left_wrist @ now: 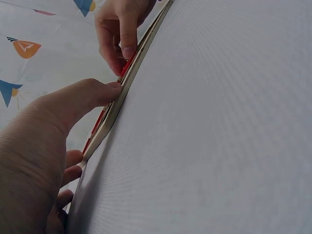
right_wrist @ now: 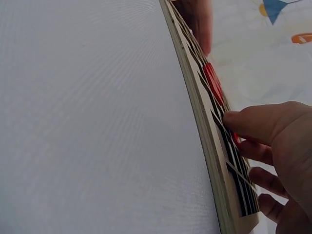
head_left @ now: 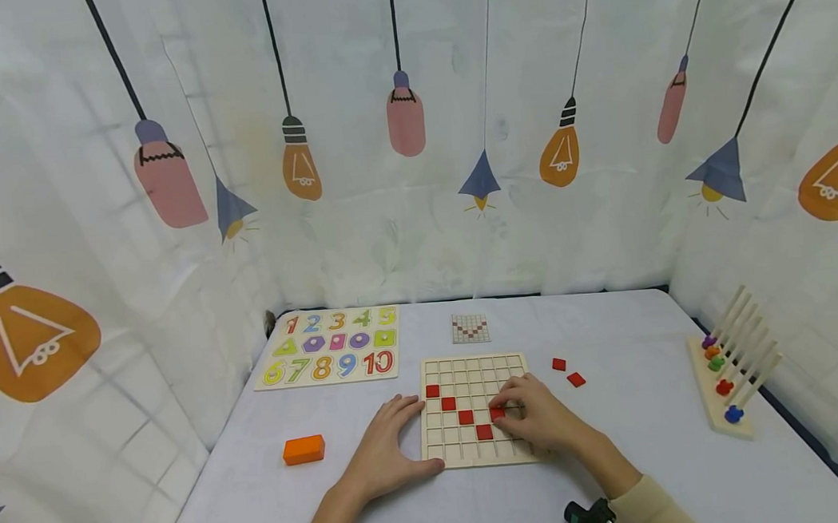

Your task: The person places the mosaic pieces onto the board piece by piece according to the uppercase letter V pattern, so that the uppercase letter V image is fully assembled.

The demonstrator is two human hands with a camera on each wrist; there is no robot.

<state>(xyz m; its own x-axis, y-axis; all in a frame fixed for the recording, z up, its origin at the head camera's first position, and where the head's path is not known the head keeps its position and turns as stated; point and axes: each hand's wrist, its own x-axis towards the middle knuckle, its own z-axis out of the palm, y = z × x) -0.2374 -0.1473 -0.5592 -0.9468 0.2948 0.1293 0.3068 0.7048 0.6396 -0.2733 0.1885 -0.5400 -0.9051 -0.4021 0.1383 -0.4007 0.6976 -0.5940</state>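
Note:
A wooden grid board (head_left: pixel 445 454) lies on the table with several red square tiles in its cells, running diagonally down from the upper left, such as the red tile (head_left: pixel 484 432). My right hand (head_left: pixel 540 414) pinches another red tile (head_left: pixel 498 413) between thumb and fingers, at a cell up and right of the lowest one. In the right wrist view, the thumb and fingertips meet the board over a bit of red. My left hand (head_left: pixel 390 447) steadies the board, fingers along its left edge and thumb (left_wrist: pixel 105 92) at the near edge.
Two loose red tiles (head_left: pixel 558 364) lie right of the board. Behind it is a small pattern card (head_left: pixel 469 328). A number-and-shape board (head_left: pixel 326 347) sits back left, an orange block (head_left: pixel 304 450) at left, and a peg stand (head_left: pixel 731 422) with coloured pieces at right.

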